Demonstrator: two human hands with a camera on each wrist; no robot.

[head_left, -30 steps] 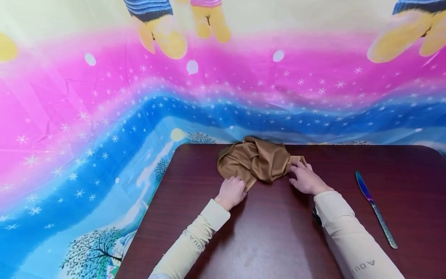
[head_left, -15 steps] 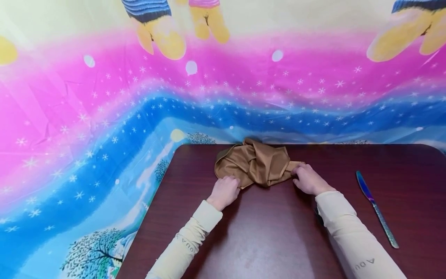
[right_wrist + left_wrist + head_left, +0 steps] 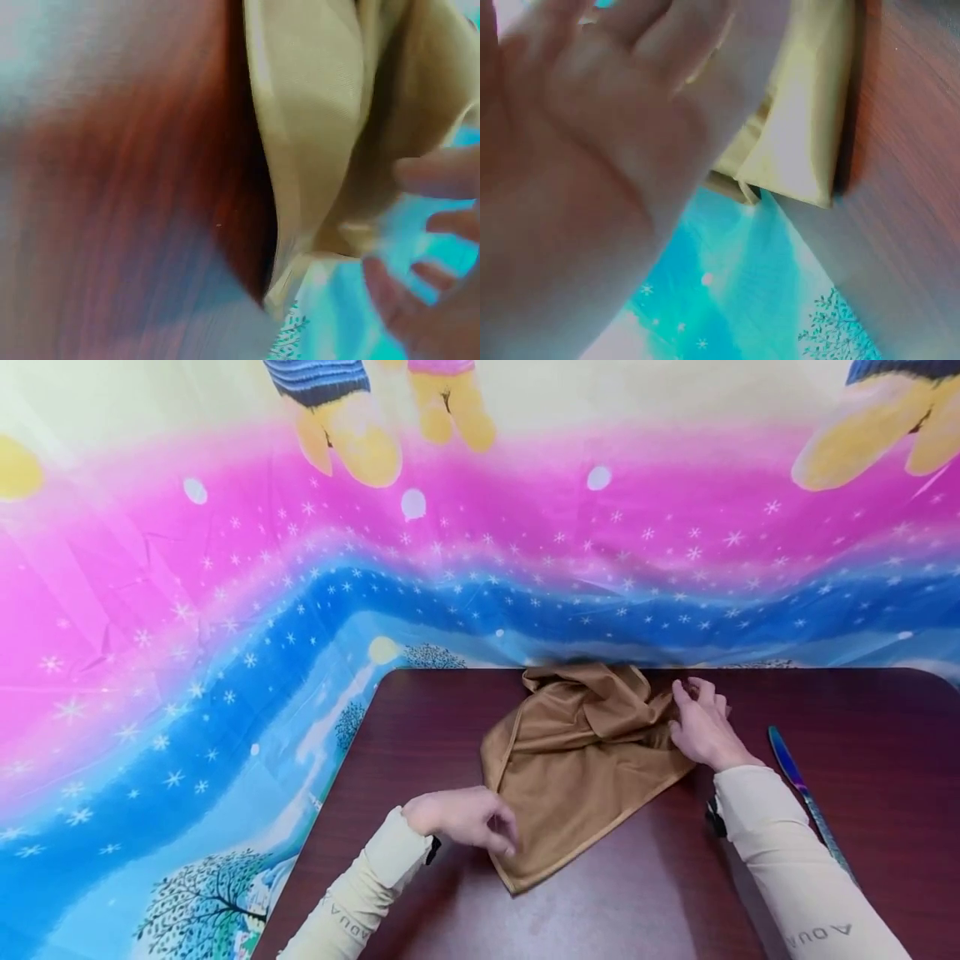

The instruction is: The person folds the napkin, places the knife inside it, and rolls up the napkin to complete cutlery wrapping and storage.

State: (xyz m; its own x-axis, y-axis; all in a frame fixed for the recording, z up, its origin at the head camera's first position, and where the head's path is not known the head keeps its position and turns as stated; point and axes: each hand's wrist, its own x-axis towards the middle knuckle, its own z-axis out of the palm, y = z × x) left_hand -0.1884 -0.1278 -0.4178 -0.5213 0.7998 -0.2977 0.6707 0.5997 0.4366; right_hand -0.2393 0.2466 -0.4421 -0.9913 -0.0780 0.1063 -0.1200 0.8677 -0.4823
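A brown satiny cloth [image 3: 577,793] with hemmed edges lies partly spread at the far side of the table, its back half bunched in folds and one corner pointing toward me. My left hand [image 3: 468,818] hovers at the cloth's left edge near that corner, fingers loosely bent around nothing. In the left wrist view this hand is blurred and covers part of the cloth [image 3: 802,127]. At the cloth's right end is my right hand [image 3: 705,722]. The right wrist view has its fingers [image 3: 435,176] spread apart, beside the cloth [image 3: 307,90] rather than around it.
A table knife [image 3: 787,760] with a bluish blade lies to the right, its handle partly hidden behind my right sleeve. The dark red-brown wooden table [image 3: 600,910] ends at the back against a colourful printed backdrop [image 3: 525,543].
The bunched cloth has been drawn out, its front part now spread toward me. My left hand has come nearer and let go; my right hand has moved right and back and loosened.
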